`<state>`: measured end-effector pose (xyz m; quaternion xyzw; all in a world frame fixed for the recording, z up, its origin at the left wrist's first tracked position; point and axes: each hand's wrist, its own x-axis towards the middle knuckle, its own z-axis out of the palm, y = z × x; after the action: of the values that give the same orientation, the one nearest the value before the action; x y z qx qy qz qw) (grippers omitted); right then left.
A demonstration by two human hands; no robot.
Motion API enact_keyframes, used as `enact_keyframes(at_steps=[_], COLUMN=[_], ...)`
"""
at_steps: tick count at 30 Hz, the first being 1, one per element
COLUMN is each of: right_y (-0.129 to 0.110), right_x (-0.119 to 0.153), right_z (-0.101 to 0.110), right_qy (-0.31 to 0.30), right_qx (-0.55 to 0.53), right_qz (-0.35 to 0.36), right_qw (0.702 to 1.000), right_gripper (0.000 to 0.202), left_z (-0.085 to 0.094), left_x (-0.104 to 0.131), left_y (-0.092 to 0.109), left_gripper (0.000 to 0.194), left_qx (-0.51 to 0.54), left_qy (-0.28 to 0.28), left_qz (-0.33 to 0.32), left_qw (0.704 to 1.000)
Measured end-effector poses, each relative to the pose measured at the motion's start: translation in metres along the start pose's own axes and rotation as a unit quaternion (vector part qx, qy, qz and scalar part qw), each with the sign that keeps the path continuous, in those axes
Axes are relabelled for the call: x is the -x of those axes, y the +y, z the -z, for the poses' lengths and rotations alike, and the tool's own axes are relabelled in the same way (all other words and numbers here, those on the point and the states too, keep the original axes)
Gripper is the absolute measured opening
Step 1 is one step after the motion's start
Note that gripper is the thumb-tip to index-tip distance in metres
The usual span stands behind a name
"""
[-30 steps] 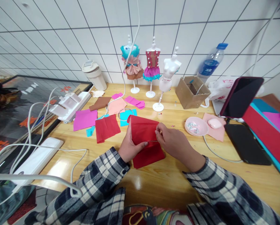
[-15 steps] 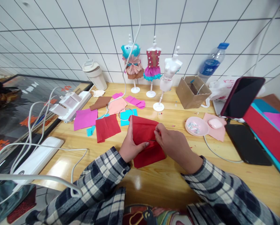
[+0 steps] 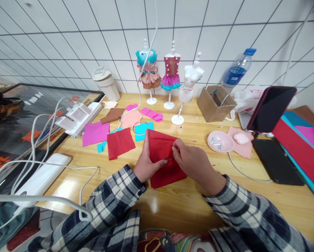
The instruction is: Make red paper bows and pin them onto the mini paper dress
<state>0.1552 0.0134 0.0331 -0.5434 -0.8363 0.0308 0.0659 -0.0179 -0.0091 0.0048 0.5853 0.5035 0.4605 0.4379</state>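
Note:
A folded sheet of red crepe paper [image 3: 161, 145] is held up between my two hands above the wooden table. My left hand [image 3: 149, 162] grips its left side, thumb across the front and fingers behind. My right hand [image 3: 190, 157] is closed in a pinch at the paper's right edge. A thin dark line runs across the paper between the left thumb and the right fingers; I cannot tell whether it is a fold or a tear. Left of my hands lies another red paper piece [image 3: 121, 143], beside a blue piece [image 3: 143, 131] with a metal ring on it.
Three small dress forms [image 3: 171, 75] stand along the wall, two of them dressed in coloured paper. On the right are a cardboard box [image 3: 216, 103], a pink dish [image 3: 220, 141] of beads and a propped phone [image 3: 272, 109]. White cables and a power strip [image 3: 80, 120] lie left.
Very little differs. My right hand has shifted slightly left and down at the paper's edge. My left hand keeps its hold on the sheet.

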Motion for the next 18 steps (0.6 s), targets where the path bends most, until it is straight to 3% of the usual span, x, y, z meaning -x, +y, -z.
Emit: enact_keyframes(at_steps=[18], right_y=[-0.0038], right_x=[-0.0001], right_z=[-0.0022], right_qy=[0.005], right_qx=[0.020], right_qz=[0.010], right_qw=[1.000], right_gripper=[0.030], left_z=[-0.0033], left_x=[0.0018], left_y=[0.0017], left_gripper=[0.117], left_qx=[-0.004], left_qy=[0.002], left_qz=[0.007], left_qw=[1.000])
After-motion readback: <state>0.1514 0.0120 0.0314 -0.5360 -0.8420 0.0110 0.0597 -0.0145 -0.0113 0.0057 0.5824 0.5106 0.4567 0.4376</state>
